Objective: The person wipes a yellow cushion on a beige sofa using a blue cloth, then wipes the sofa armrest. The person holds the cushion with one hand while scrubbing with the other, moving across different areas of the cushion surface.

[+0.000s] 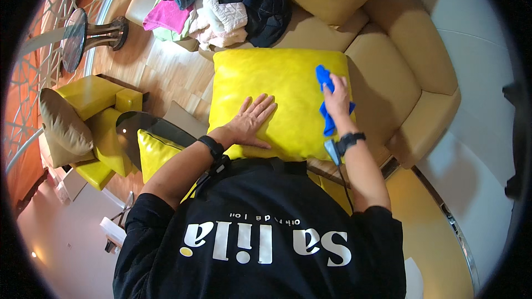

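Note:
A glossy yellow cushion [286, 74] lies flat in front of me. My left hand [251, 120] rests palm down on its near left part, fingers spread and holding nothing. Over the cushion's right side, my right hand [337, 96] grips a crumpled blue cloth [323, 75]. One end of the cloth sticks out past my fingertips, and another hangs down beside my wrist against the yellow surface. Most of the cloth's middle is hidden under my fingers.
A tan sofa [384, 64] curves beyond and right of the cushion, with a pile of clothes [224, 12] at its far left. Left are a dark oval tabletop [139, 131], another yellow cushion [156, 155], a yellow armchair [110, 133] with a brown cushion [64, 131], and a small round table [75, 40].

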The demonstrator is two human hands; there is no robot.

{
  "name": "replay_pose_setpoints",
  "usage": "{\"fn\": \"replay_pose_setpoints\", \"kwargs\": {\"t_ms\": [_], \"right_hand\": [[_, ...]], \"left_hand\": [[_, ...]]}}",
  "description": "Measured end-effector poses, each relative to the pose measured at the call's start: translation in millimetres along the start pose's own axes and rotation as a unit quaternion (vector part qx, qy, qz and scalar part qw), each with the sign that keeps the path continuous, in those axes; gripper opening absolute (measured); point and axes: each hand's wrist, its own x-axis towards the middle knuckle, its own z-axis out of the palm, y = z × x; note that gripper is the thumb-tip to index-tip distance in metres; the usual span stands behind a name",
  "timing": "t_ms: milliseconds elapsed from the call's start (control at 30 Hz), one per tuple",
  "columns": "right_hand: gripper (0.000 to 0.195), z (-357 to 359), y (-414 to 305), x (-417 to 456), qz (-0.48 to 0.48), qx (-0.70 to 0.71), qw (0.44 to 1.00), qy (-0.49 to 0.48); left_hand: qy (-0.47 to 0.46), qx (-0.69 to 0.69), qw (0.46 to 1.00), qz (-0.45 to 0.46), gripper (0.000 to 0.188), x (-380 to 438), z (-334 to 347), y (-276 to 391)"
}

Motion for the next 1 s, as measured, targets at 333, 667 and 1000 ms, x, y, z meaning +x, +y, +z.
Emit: {"fn": "replay_pose_setpoints", "kwargs": {"t_ms": [333, 667, 1000], "right_hand": [[0.035, 15.1, -71.4, -65.4, -0.135, 0.019, 0.965, -0.224], [0.046, -32.2, -11.3, -119.4, -0.052, -0.035, 0.997, -0.032], [0.041, -50.6, -35.8, -122.7, -0.126, 0.043, 0.990, -0.039]], "left_hand": [[-0.006, 0.015, 1.000, -0.007, 0.134, 2.1, -0.5, -5.5], [0.020, 0.021, 1.000, -0.001, 0.127, 0.4, -6.9, -7.2], [0.015, 0.023, 1.000, 0.005, 0.129, 0.6, -14.9, -8.9]]}}
